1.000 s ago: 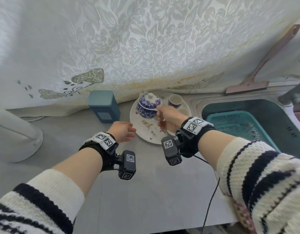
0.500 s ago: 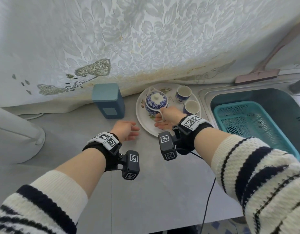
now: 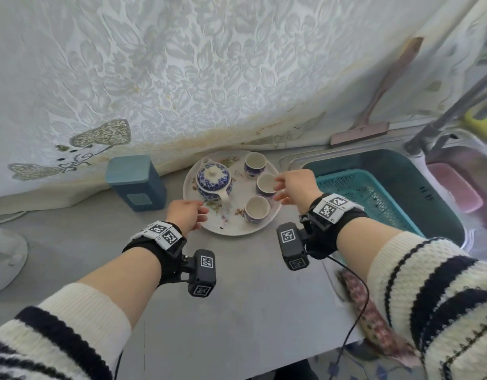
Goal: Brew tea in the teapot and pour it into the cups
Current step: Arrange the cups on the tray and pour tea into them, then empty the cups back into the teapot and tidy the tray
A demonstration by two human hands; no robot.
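While the right hand [image 3: 297, 187] is moving off to the right side of the plate [image 3: 231, 227], the teapot [image 3: 213, 182] is standing upright on the plate's left half with its lid on and nobody holding it. A second ago this hand was gripping the teapot and holding it raised and tilted over the plate. Half a second ago it was setting the pot down. Now its fingers are spreading loosely beside the middle cup [image 3: 265, 185], one tip reaching the cup's right rim, and they are closing on nothing. The left hand [image 3: 186, 215] is lying at the plate's near-left edge, as before, fingers loosely curled and holding nothing. Whether they are touching the rim cannot be told.

Three cups are standing upright on the plate's right half: the far cup [image 3: 254, 161], the middle cup and the near cup [image 3: 256, 209]. Their insides are showing pale, and whether they are holding tea cannot be told. Judging from the released pot, the pouring step is ending or pausing, and the right hand is probably turning to the cups. A blue tin [image 3: 135, 182] is standing on the counter [image 3: 237, 283] just left of the plate.
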